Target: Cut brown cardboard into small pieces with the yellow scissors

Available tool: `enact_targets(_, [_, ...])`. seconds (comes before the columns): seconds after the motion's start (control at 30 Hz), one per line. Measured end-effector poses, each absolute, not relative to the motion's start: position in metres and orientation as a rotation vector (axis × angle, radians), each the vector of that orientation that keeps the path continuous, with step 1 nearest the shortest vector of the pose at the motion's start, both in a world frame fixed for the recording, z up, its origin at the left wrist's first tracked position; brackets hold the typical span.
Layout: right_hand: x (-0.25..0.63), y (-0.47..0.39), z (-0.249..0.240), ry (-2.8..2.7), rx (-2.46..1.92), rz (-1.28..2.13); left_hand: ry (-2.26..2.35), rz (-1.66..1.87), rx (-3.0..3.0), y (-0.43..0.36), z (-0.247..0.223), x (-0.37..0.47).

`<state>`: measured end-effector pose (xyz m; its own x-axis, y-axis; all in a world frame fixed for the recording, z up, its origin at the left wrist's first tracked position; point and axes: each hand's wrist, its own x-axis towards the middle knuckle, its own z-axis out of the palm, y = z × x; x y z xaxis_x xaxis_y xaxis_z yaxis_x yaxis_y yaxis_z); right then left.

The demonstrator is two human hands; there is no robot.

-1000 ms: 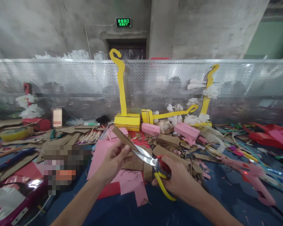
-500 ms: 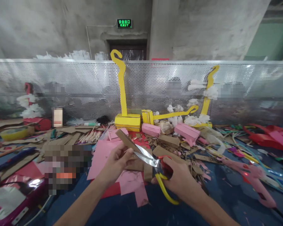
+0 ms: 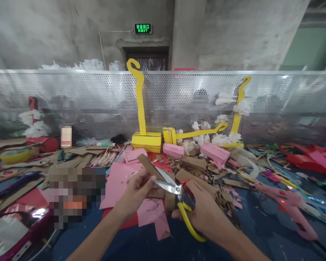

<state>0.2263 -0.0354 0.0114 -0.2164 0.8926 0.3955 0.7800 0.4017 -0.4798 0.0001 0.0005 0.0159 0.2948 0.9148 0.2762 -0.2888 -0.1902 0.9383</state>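
Observation:
Between the fingers of my left hand [image 3: 137, 188] is a narrow brown cardboard strip [image 3: 146, 164], its upper end pointing up and left. My right hand [image 3: 203, 204] grips scissors [image 3: 176, 189] with red and yellow handles. The blades are apart and point left, at the strip and close to my left fingertips. Below my hands lie pink paper [image 3: 116, 183] with an irregular edge and a red sheet. Behind them stands a yellow hook-topped shape [image 3: 140, 105] on a yellow box base. Several pink paper boxes [image 3: 174, 150] sit near it.
A pink glue gun [image 3: 293, 208] with a lit red light lies at the right. Cardboard scraps [image 3: 195, 163] surround the work area. Yellow tape [image 3: 16, 155] and a purple box with tissue [image 3: 7, 232] are at the left. A perforated metal panel [image 3: 97, 94] runs across the back.
The scissor blades have opened wider, and my right-hand fingers have spread with the handles. The strip and my left hand have shifted slightly right.

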Motion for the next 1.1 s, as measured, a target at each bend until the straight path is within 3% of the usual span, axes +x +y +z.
enact_targets(1.1, [0.225, -0.027, -0.002, -1.958, -1.448, 0.233, 0.665, 1.152, 1.374, 0.0, 0.01, 0.005])
